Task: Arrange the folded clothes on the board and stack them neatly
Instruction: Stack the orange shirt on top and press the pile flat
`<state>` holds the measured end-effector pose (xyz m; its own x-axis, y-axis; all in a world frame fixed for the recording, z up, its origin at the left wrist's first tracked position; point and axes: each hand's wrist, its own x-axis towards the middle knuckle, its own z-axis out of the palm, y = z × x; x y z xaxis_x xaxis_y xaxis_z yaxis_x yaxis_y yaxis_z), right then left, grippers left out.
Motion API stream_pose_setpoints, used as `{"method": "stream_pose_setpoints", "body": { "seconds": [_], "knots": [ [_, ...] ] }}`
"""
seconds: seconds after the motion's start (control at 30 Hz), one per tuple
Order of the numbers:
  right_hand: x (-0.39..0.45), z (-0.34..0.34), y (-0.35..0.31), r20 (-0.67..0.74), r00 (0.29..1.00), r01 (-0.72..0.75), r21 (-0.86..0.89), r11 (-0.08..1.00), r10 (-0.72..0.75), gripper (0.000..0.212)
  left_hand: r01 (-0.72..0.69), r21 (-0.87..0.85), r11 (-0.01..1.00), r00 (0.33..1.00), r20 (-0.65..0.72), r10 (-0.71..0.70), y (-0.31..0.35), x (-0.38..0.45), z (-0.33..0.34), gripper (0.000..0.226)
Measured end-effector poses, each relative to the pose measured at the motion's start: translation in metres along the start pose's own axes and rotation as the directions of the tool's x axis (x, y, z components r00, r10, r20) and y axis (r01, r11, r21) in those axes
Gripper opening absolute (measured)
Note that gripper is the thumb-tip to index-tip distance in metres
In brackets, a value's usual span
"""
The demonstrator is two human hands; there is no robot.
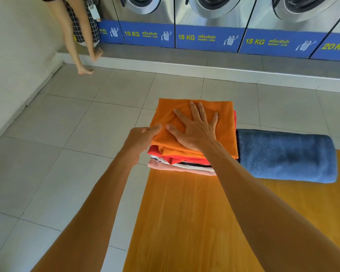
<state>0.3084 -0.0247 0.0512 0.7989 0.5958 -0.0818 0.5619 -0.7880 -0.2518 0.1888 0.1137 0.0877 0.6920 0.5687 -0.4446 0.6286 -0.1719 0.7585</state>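
A stack of folded clothes sits at the far end of the wooden board point(185, 213). An orange garment point(222, 118) lies on top, with a red one point(177, 159), a striped one and a pink one point(165, 166) beneath. My right hand point(194, 126) lies flat on the orange garment, fingers spread. My left hand point(141, 136) pinches the orange garment's left near edge. A folded blue towel point(287, 156) lies on the board just right of the stack.
Grey floor tiles point(77, 144) surround the board. A row of steel washing machines point(210, 20) with blue labels lines the far wall on a raised step. Another person's legs point(81, 36) stand at the far left by the machines.
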Motion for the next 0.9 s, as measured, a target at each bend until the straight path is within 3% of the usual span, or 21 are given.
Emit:
{"method": "stream_pose_setpoints", "body": {
  "seconds": [0.13, 0.3, 0.47, 0.7, 0.9],
  "knots": [
    [0.001, -0.002, 0.006, 0.003, 1.000, -0.003, 0.064, 0.998, 0.003, 0.063, 0.046, -0.015, 0.999, 0.994, 0.101, -0.044, -0.008, 0.007, -0.014, 0.059],
    [0.001, 0.001, 0.003, 0.002, 1.000, 0.013, 0.011, 1.000, -0.013, 0.077, 0.006, 0.096, 0.995, 0.986, 0.164, -0.022, -0.017, 0.008, -0.014, 0.049],
    [0.002, 0.002, 0.002, 0.006, 1.000, 0.000, 0.005, 1.000, 0.000, 0.081, 0.016, -0.082, 0.997, 0.999, 0.035, -0.014, 0.006, 0.020, -0.005, 0.056],
    [0.002, 0.003, 0.003, -0.017, 1.000, 0.012, 0.006, 1.000, -0.012, 0.083, 0.066, -0.051, 0.996, 0.997, -0.031, -0.068, 0.031, 0.039, 0.006, 0.062],
    [0.001, 0.001, 0.003, -0.019, 1.000, 0.004, 0.041, 0.999, -0.003, 0.076, 0.087, -0.172, 0.981, 0.995, -0.039, -0.095, 0.051, 0.063, 0.011, 0.039]
  ]
}}
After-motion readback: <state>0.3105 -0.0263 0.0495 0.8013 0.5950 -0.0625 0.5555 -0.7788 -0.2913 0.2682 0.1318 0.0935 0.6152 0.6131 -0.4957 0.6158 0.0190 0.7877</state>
